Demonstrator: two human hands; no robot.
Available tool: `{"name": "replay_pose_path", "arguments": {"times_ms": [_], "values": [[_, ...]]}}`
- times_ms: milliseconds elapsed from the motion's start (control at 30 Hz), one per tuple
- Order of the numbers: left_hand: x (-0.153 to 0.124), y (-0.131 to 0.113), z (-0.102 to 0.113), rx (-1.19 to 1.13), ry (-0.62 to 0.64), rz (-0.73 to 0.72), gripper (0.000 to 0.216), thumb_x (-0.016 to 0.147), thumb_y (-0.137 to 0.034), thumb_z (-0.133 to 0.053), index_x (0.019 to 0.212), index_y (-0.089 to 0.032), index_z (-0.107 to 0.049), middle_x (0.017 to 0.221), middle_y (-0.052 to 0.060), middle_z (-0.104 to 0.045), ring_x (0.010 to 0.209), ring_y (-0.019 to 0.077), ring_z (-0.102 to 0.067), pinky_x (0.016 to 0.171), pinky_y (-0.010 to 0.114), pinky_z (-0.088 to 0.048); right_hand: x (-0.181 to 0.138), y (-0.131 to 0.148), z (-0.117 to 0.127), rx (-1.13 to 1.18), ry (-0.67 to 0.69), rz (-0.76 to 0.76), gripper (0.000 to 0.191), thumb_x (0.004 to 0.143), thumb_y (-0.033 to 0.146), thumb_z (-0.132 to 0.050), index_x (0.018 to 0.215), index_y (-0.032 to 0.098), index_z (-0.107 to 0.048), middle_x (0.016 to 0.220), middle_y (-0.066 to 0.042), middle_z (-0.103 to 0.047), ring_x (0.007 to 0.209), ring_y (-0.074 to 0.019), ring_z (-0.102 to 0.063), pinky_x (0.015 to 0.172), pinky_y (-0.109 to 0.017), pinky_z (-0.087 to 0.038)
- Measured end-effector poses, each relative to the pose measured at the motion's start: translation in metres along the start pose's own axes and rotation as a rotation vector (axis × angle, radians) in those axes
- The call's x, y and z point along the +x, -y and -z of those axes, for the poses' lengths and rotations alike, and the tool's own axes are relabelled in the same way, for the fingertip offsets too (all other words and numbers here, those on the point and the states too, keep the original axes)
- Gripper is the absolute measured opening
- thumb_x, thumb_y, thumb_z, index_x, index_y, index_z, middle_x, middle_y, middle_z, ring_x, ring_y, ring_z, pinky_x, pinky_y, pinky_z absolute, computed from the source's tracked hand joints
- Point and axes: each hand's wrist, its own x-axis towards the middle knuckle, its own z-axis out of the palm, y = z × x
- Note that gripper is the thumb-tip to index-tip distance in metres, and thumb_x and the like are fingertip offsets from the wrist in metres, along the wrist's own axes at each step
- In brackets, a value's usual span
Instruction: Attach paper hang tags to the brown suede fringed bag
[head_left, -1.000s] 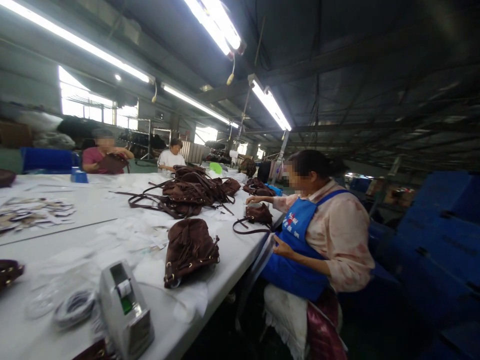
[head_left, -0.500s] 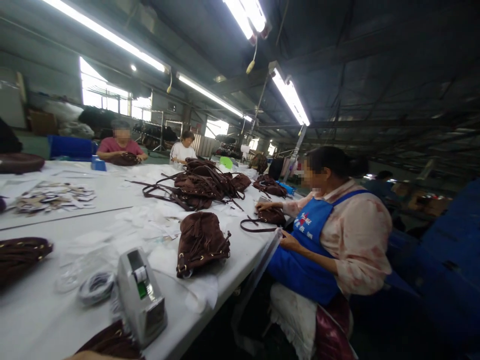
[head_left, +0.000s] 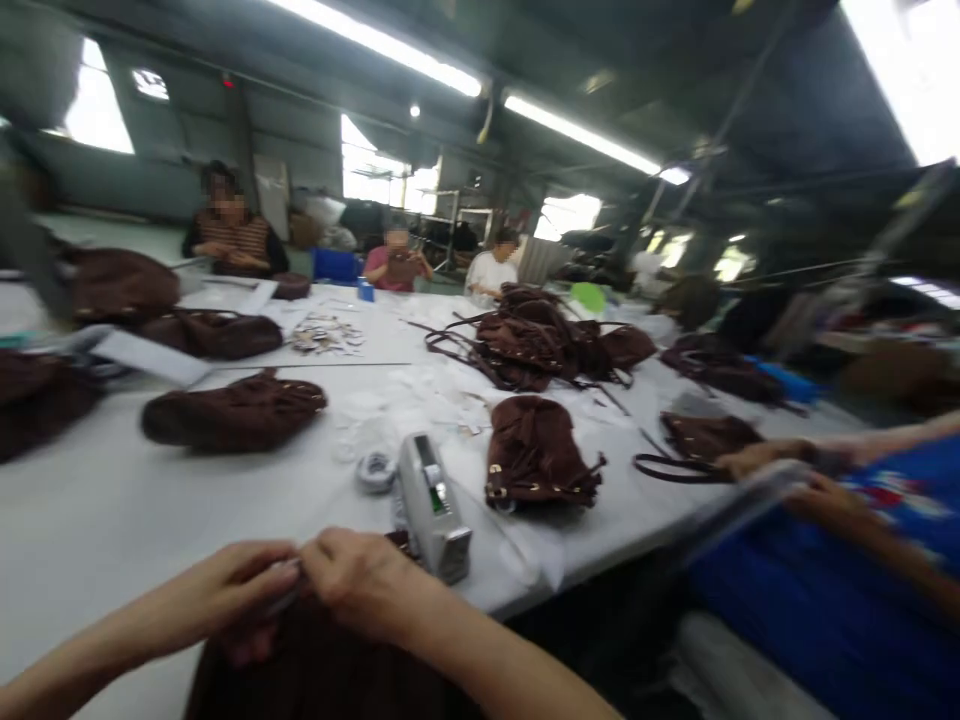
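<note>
My left hand [head_left: 240, 590] and my right hand [head_left: 360, 580] meet at the near edge of the white table [head_left: 90, 520]. Both pinch the top edge of a dark brown fringed bag [head_left: 322, 670] that lies under them. A grey tape dispenser [head_left: 431, 505] stands just beyond my right hand. Past it lies another brown fringed bag [head_left: 536, 455] with gold fittings.
A flat brown bag [head_left: 232, 410] lies at centre left, and a pile of brown bags with straps [head_left: 540, 340] sits further back. A person in a blue apron [head_left: 847, 540] works at my right over a small brown bag [head_left: 701, 435]. Three people sit at the far side.
The view has swung left and down. My two hands and the bag under them have come into view; the person in the blue apron has slid to the right edge.
</note>
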Motion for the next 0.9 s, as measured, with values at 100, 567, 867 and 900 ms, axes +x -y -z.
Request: {"name": "replay_pose_path", "arguments": {"times_ms": [100,567,867,900], "values": [[-0.021,-0.004,0.013,0.069,0.085,0.056,0.049,0.082,-0.062,-0.052,0.101,-0.017,-0.053,0.073,0.002,-0.063,0.06,0.0177,-0.066,0.045,0.02,-0.047,0.012,-0.011,-0.013,0.054,-0.015,-0.024,0.016,0.089,0.008,-0.043,0.102,0.014,-0.051,0.089,-0.006,-0.058,0.071,-0.0178,-0.057,0.059,-0.025,-0.048],[-0.012,-0.002,0.034,-0.093,0.211,0.065,0.043,0.085,-0.058,-0.05,0.102,-0.018,-0.055,0.086,0.01,-0.069,0.042,0.0136,-0.062,0.031,0.015,-0.035,0.021,-0.02,-0.026,0.354,-0.086,-0.082,0.012,0.089,0.011,-0.046,0.098,0.016,-0.052,0.094,-0.006,-0.057,0.083,-0.0168,-0.058,0.071,-0.025,-0.046],[-0.007,0.026,0.043,-0.5,-0.148,0.061,0.039,0.082,-0.052,-0.059,0.085,-0.013,-0.058,0.054,0.0,-0.058,0.036,0.0098,-0.054,0.031,0.013,-0.032,0.027,-0.022,-0.049,0.617,-0.383,-0.273,0.023,0.093,0.023,-0.048,0.115,0.018,-0.053,0.098,-0.007,-0.057,0.089,-0.0176,-0.057,0.08,-0.028,-0.046],[-0.007,0.03,0.047,-0.542,-0.178,0.063,0.039,0.083,-0.053,-0.058,0.085,-0.014,-0.057,0.053,-0.001,-0.056,0.034,0.0081,-0.051,0.031,0.012,-0.031,0.024,-0.018,-0.051,0.627,-0.444,-0.331,0.027,0.094,0.024,-0.046,0.12,0.02,-0.051,0.099,-0.007,-0.057,0.089,-0.0179,-0.057,0.081,-0.029,-0.046]]}}
